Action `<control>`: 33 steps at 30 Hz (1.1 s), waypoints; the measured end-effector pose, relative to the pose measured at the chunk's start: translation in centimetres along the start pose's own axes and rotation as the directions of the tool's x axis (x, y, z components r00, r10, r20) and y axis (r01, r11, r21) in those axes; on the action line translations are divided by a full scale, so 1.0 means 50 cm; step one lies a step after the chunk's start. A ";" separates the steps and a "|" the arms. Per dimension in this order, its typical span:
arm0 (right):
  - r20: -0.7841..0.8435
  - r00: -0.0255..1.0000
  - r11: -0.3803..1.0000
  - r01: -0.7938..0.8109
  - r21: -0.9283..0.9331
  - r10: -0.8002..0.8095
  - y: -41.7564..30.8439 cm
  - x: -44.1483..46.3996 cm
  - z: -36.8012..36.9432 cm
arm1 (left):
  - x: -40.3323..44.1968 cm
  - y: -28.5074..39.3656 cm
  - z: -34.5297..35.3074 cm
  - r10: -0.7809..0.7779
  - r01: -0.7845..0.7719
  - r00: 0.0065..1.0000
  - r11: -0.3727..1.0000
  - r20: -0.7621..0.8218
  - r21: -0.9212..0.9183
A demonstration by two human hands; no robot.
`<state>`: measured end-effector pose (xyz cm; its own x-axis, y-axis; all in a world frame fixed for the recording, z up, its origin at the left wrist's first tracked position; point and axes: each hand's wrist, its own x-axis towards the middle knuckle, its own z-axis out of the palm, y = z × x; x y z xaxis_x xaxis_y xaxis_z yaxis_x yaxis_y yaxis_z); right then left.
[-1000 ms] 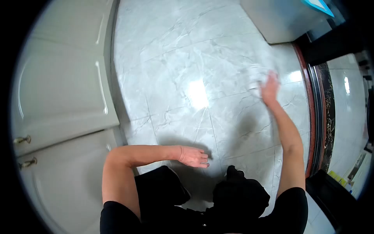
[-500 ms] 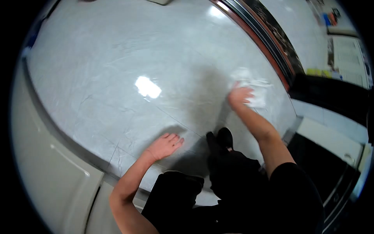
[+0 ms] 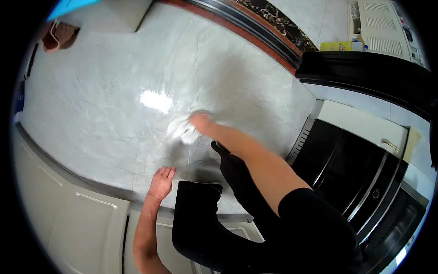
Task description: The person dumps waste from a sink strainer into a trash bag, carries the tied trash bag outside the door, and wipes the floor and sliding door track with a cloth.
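Observation:
My right hand (image 3: 200, 124) is pressed down on a crumpled white cloth (image 3: 181, 132) that lies against the glossy grey tile floor (image 3: 109, 123). Motion blurs this hand and the cloth, and the single fingers are hard to make out. My left hand (image 3: 161, 183) hangs over the floor near my bent knee, holding nothing, its fingers loosely stretched out. A bright light reflection shows on the tiles just beyond the cloth.
Pale cabinet doors (image 3: 77, 214) run along the lower left. A black-fronted appliance (image 3: 340, 160) stands at right, beneath a white drawer front (image 3: 365, 123). A dark and red door track (image 3: 246, 29) crosses the top. Upper left holds a brown bag-like item (image 3: 59, 37).
My right hand and the white cloth have swept left across the floor. My left hand has shifted a little left and down in view. The camera view has turned as well.

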<state>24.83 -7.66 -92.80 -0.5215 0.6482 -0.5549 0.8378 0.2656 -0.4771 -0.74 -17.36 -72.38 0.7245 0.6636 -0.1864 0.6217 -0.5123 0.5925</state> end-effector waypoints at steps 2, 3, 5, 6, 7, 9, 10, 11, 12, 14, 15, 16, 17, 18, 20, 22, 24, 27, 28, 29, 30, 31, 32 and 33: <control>-0.304 0.832 0.821 -0.275 0.500 0.463 0.071 -0.093 -0.119 | 0.011 0.033 -0.061 -0.151 0.150 0.989 0.985 0.002 -0.080; -0.283 0.779 0.764 -0.351 0.542 0.559 0.101 -0.132 -0.183 | 0.021 0.051 -0.086 -0.137 0.137 0.991 0.989 0.005 -0.063; -0.266 0.691 0.680 -0.435 0.590 0.673 0.168 -0.204 -0.263 | 0.041 0.084 -0.122 -0.339 0.315 0.938 0.918 -0.064 -0.242; -0.279 0.664 0.666 -0.445 0.599 0.694 0.198 -0.237 -0.283 | 0.056 0.103 -0.141 -0.375 0.345 0.924 0.903 -0.080 -0.255; -0.273 0.653 0.650 -0.446 0.615 0.706 0.202 -0.275 -0.327 | 0.081 0.128 -0.167 -0.362 0.337 0.930 0.909 -0.065 -0.243; -0.141 0.475 0.377 -0.448 0.811 0.869 0.211 -0.334 -0.413 | 0.137 0.181 -0.213 -0.476 0.426 0.875 0.844 -0.088 -0.326; -0.126 0.474 0.362 -0.449 0.817 0.871 0.238 -0.358 -0.431 | 0.164 0.204 -0.233 -0.464 0.406 0.878 0.853 -0.120 -0.328; -0.054 0.474 0.284 -0.429 0.857 0.879 0.261 -0.372 -0.446 | 0.184 0.232 -0.253 -0.469 0.418 0.877 0.852 -0.104 -0.315; 0.008 0.470 0.205 -0.401 0.893 0.882 0.275 -0.371 -0.460 | 0.220 0.254 -0.279 -0.527 0.445 0.844 0.790 -0.096 -0.421; -0.011 0.462 0.187 -0.338 0.922 0.887 0.316 -0.363 -0.475 | 0.291 0.283 -0.306 -0.575 0.450 0.812 0.722 -0.095 -0.525; -0.012 0.451 0.161 -0.292 0.943 0.893 0.326 -0.361 -0.479 | 0.320 0.290 -0.318 -0.575 0.454 0.813 0.723 -0.090 -0.521; -0.008 0.450 0.154 -0.289 0.945 0.893 0.325 -0.355 -0.515 | 0.357 0.289 -0.327 -0.550 0.426 0.825 0.753 -0.125 -0.502; -0.068 0.456 0.233 -0.316 0.920 0.887 0.326 -0.341 -0.551 | 0.392 0.285 -0.336 -0.527 0.402 0.835 0.780 -0.157 -0.480; -0.125 0.464 0.307 -0.342 0.888 0.877 0.322 -0.329 -0.592 | 0.430 0.288 -0.350 -0.537 0.407 0.832 0.761 -0.140 -0.505; -0.179 0.484 0.377 -0.352 0.857 0.857 0.310 -0.286 -0.676 | 0.497 0.274 -0.365 -0.511 0.386 0.850 0.767 -0.125 -0.513; -0.232 0.502 0.444 -0.356 0.822 0.833 0.310 -0.224 -0.727 | 0.575 0.248 -0.385 -0.474 0.354 0.871 0.789 -0.131 -0.502; -0.490 0.544 0.659 -0.166 0.734 0.682 0.318 -0.167 -0.766 | 0.648 0.213 -0.406 -0.446 0.335 0.887 0.800 -0.119 -0.498; -0.645 0.540 0.794 -0.074 0.603 0.541 0.311 -0.090 -0.839 | 0.748 0.120 -0.401 -0.387 0.287 0.900 0.874 -0.203 -0.392; -0.650 0.535 0.793 -0.063 0.606 0.539 0.317 -0.055 -0.869 | 0.791 0.097 -0.408 -0.383 0.286 0.900 0.879 -0.209 -0.381; -0.696 0.575 0.864 -0.038 0.503 0.430 0.318 -0.020 -0.889 | 0.822 0.076 -0.413 -0.439 0.323 0.871 0.850 -0.221 -0.417; -0.722 0.613 0.916 -0.010 0.400 0.322 0.317 0.017 -0.892 | 0.844 0.056 -0.415 -0.495 0.361 0.840 0.816 -0.222 -0.451; -0.721 0.612 0.913 -0.004 0.409 0.326 0.326 0.067 -0.889 | 0.869 0.027 -0.407 -0.496 0.367 0.841 0.818 -0.218 -0.443; -0.739 0.641 0.966 -0.013 0.259 0.207 0.335 0.122 -0.890 | 0.894 0.001 -0.396 -0.507 0.370 0.828 0.814 -0.238 -0.448; -0.737 0.670 0.994 -0.018 0.103 0.089 0.342 0.176 -0.884 | 0.914 -0.026 -0.380 -0.519 0.372 0.816 0.809 -0.255 -0.455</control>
<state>41.71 34.15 -75.72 -0.1556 0.9838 0.0887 0.8257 0.1789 -0.5351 25.92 23.98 -66.79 0.1930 0.9462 -0.2598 0.6374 0.0803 0.7663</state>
